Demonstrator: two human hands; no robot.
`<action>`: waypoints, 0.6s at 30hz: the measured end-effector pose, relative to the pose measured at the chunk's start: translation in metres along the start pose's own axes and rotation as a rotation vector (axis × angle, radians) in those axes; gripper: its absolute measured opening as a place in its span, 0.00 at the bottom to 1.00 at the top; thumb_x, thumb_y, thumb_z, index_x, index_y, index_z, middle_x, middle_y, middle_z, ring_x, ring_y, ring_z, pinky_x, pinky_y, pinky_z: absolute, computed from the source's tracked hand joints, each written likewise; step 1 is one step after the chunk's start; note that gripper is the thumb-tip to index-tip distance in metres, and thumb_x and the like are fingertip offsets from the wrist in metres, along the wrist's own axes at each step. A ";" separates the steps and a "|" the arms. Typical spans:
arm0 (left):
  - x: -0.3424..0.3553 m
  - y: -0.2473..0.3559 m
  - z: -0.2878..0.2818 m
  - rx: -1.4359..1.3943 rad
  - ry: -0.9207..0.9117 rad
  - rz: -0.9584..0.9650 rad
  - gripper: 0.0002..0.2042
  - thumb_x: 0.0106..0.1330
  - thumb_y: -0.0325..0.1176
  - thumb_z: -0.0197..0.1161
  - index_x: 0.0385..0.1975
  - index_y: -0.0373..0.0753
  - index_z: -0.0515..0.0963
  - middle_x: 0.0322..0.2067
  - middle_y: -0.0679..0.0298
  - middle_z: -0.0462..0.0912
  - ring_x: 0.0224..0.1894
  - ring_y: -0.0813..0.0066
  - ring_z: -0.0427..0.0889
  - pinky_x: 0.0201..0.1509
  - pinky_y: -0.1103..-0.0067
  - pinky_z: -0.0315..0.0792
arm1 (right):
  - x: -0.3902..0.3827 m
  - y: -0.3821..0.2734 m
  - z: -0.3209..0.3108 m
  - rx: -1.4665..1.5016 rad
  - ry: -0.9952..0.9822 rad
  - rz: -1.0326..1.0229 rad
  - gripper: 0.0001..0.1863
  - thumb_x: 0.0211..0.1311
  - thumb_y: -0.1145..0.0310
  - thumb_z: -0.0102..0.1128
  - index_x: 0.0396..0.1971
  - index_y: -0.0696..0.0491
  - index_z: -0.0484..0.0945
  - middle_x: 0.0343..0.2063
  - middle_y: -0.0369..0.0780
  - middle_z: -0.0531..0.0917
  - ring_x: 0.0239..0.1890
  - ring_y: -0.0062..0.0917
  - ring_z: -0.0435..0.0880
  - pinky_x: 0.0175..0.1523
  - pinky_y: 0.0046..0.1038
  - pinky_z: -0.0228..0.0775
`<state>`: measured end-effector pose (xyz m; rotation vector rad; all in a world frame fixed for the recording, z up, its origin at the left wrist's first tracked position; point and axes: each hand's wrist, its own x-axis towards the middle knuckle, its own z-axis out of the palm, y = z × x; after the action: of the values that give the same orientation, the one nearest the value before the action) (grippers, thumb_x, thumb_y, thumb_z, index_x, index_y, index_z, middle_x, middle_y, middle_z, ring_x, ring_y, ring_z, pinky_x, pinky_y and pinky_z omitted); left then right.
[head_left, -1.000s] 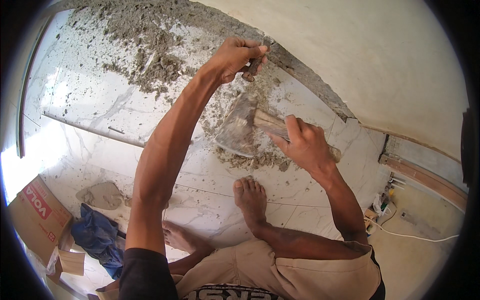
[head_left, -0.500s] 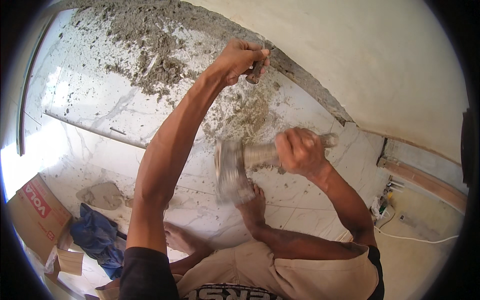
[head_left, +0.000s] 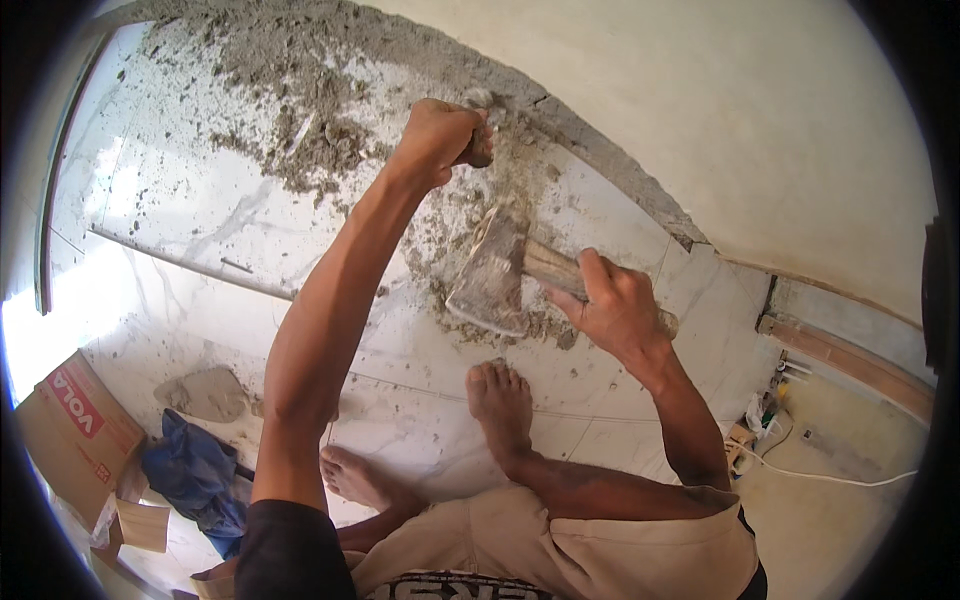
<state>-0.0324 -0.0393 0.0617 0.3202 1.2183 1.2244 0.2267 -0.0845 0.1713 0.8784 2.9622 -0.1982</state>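
My left hand (head_left: 440, 138) is closed around a short chisel (head_left: 481, 152), whose dark butt end shows beside the fingers. Its tip is hard to make out against the rough mortar edge (head_left: 560, 122) at the foot of the wall. In my right hand (head_left: 615, 310) is a hatchet (head_left: 492, 275), gripped by its wooden handle. The broad grey hatchet head hangs over the tiles, below and apart from the chisel. Crumbled mortar (head_left: 320, 145) lies around and left of my left hand.
White marbled tiles (head_left: 420, 400) run under my bare feet (head_left: 500, 405). A thin strip (head_left: 190, 262) lies at left. Beyond it are a trowel-shaped grey piece (head_left: 205, 393), blue cloth (head_left: 190, 465) and a cardboard box (head_left: 80, 430). A white cable (head_left: 840, 478) is at right.
My left hand has shifted left along the wall's foot with the chisel. The hatchet, blurred and over my foot before, has moved up and away, its head turned flatter to view.
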 end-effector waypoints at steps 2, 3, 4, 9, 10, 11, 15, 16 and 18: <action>-0.022 -0.004 -0.006 -0.001 -0.089 0.041 0.11 0.70 0.32 0.60 0.41 0.28 0.79 0.30 0.62 0.81 0.27 0.76 0.78 0.27 0.77 0.73 | -0.002 0.000 0.002 0.083 0.000 0.038 0.22 0.57 0.55 0.70 0.31 0.57 0.70 0.14 0.44 0.79 0.16 0.37 0.83 0.19 0.32 0.76; -0.031 -0.002 -0.007 0.002 -0.132 0.078 0.12 0.70 0.33 0.60 0.43 0.28 0.79 0.30 0.62 0.81 0.27 0.76 0.78 0.27 0.78 0.72 | 0.000 0.000 0.004 0.121 0.002 0.052 0.22 0.57 0.55 0.70 0.30 0.56 0.70 0.14 0.43 0.78 0.16 0.37 0.83 0.19 0.32 0.75; -0.035 -0.001 -0.009 0.004 -0.175 0.115 0.13 0.70 0.34 0.61 0.44 0.28 0.78 0.30 0.63 0.81 0.28 0.76 0.78 0.27 0.78 0.72 | 0.004 0.001 0.003 0.114 0.012 0.037 0.21 0.58 0.56 0.70 0.30 0.57 0.69 0.14 0.43 0.78 0.16 0.37 0.83 0.19 0.32 0.75; -0.017 0.013 -0.022 -0.084 -0.274 0.196 0.17 0.71 0.37 0.61 0.49 0.28 0.77 0.30 0.64 0.81 0.28 0.79 0.77 0.27 0.81 0.70 | 0.026 -0.006 -0.002 0.086 0.083 -0.029 0.19 0.58 0.61 0.70 0.29 0.58 0.68 0.15 0.44 0.78 0.17 0.37 0.83 0.19 0.32 0.74; -0.015 0.015 -0.024 -0.080 -0.292 0.208 0.17 0.71 0.37 0.60 0.49 0.28 0.77 0.30 0.65 0.81 0.28 0.79 0.77 0.27 0.81 0.69 | 0.029 -0.007 0.000 0.079 0.082 -0.038 0.19 0.58 0.62 0.70 0.29 0.58 0.68 0.16 0.45 0.78 0.17 0.37 0.83 0.19 0.32 0.75; -0.013 0.016 -0.026 -0.068 -0.275 0.214 0.17 0.71 0.37 0.60 0.49 0.29 0.77 0.30 0.65 0.81 0.28 0.80 0.77 0.26 0.82 0.68 | 0.032 -0.009 0.001 0.072 0.082 -0.046 0.19 0.58 0.62 0.70 0.29 0.58 0.68 0.16 0.45 0.78 0.17 0.37 0.83 0.19 0.32 0.75; -0.008 0.022 -0.028 -0.031 -0.310 0.250 0.16 0.71 0.37 0.60 0.48 0.30 0.78 0.30 0.65 0.81 0.28 0.80 0.78 0.25 0.82 0.68 | 0.037 -0.012 0.000 0.070 0.058 -0.043 0.19 0.58 0.63 0.70 0.30 0.58 0.68 0.17 0.45 0.78 0.18 0.37 0.83 0.19 0.32 0.75; -0.007 0.023 -0.028 -0.016 -0.316 0.245 0.15 0.71 0.37 0.60 0.48 0.30 0.79 0.30 0.65 0.81 0.28 0.80 0.78 0.25 0.82 0.68 | 0.038 -0.012 0.000 0.071 0.065 -0.053 0.19 0.58 0.63 0.70 0.30 0.58 0.68 0.17 0.45 0.78 0.18 0.37 0.83 0.19 0.32 0.75; -0.005 0.024 -0.030 -0.016 -0.320 0.233 0.15 0.71 0.37 0.61 0.47 0.31 0.79 0.30 0.66 0.82 0.28 0.80 0.78 0.24 0.82 0.68 | 0.041 -0.013 0.000 0.074 0.080 -0.073 0.19 0.58 0.62 0.70 0.30 0.58 0.68 0.17 0.45 0.78 0.17 0.37 0.83 0.19 0.32 0.75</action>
<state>-0.0694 -0.0459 0.0705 0.6347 0.9115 1.3215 0.1847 -0.0734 0.1696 0.8049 3.0823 -0.2839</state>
